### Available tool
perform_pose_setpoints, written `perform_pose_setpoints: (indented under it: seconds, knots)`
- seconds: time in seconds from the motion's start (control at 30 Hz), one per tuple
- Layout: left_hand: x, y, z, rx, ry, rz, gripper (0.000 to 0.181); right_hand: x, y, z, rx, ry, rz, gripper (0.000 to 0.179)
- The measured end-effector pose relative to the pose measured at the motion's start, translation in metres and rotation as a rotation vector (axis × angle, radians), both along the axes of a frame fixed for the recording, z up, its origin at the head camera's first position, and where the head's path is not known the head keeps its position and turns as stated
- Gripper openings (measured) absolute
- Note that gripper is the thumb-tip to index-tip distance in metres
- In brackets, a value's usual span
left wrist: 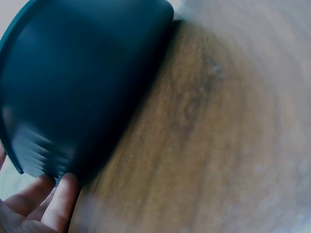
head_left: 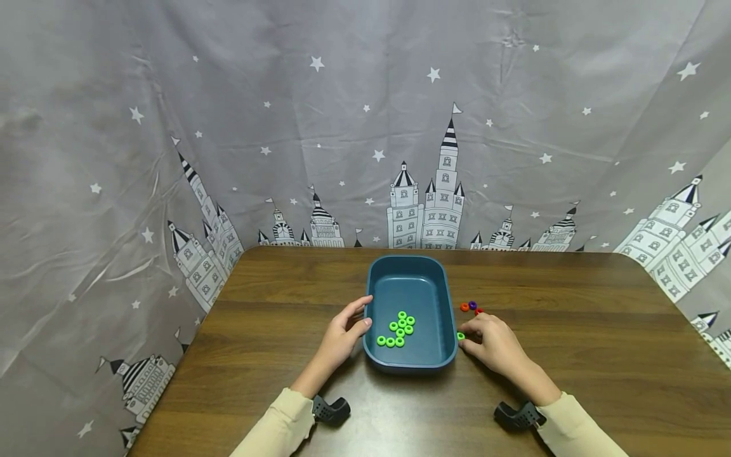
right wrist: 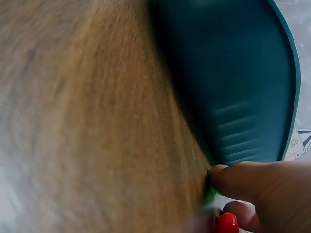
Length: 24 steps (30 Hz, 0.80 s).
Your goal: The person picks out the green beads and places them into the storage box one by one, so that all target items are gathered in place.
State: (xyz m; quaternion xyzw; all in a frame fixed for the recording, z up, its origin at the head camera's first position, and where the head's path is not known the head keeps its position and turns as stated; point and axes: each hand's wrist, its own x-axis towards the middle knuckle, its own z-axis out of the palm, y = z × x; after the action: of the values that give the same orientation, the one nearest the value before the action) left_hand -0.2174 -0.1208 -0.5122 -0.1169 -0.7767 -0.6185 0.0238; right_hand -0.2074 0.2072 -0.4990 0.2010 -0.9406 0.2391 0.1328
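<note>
A dark blue-green plastic bin sits on the table with several bright green rings lying on its floor. My left hand rests against the bin's left side, its extended fingertips touching the outer wall, also seen in the left wrist view on the ribbed wall. Just right of the bin, my right hand pinches a green ring between thumb and fingers, low near the tabletop. In the right wrist view that green ring is mostly hidden by the thumb.
Beyond the right fingertips lie an orange ring, a purple ring and a partly covered red ring. The brown wooden table extends to both sides. Behind it hangs a grey curtain printed with castles and stars.
</note>
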Motion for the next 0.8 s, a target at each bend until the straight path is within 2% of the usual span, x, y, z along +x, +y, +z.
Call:
perform_pose_setpoints:
  seconds: [0.53,0.8]
  knots:
    - [-0.0005,0.0004,0.001,0.003,-0.001,0.003,0.044,-0.0005,-0.0011,0.0,0.025,0.029,0.008,0.014]
    - [0.0001,0.0001,0.0,0.006,-0.011,0.003,0.044,0.0003,-0.0008,0.0009,-0.02,0.031,0.012,0.012]
